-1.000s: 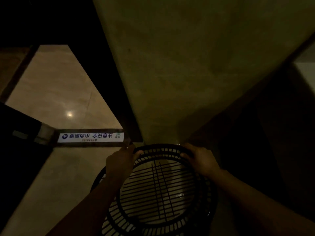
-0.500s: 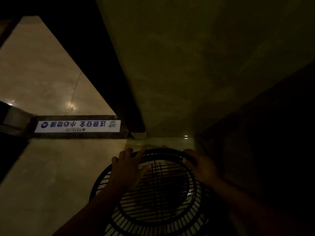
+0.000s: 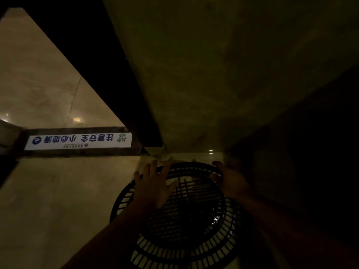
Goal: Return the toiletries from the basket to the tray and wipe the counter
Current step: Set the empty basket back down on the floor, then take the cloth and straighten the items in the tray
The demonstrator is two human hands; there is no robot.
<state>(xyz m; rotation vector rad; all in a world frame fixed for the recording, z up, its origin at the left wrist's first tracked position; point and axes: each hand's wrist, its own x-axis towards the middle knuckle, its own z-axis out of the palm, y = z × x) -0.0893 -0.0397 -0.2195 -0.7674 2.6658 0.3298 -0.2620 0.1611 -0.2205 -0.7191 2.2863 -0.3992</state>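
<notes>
Very dim, right side black, floor glare, wide-angle distortion

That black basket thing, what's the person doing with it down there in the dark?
A person is bending over a round black slatted basket on a shiny tiled floor. The right hand holds the basket's far rim. The left hand is spread open with fingers apart, lying over the rim and not gripping. The basket looks empty, though it is too dark to be sure. A white sign strip lies across the floor to the left.
</notes>
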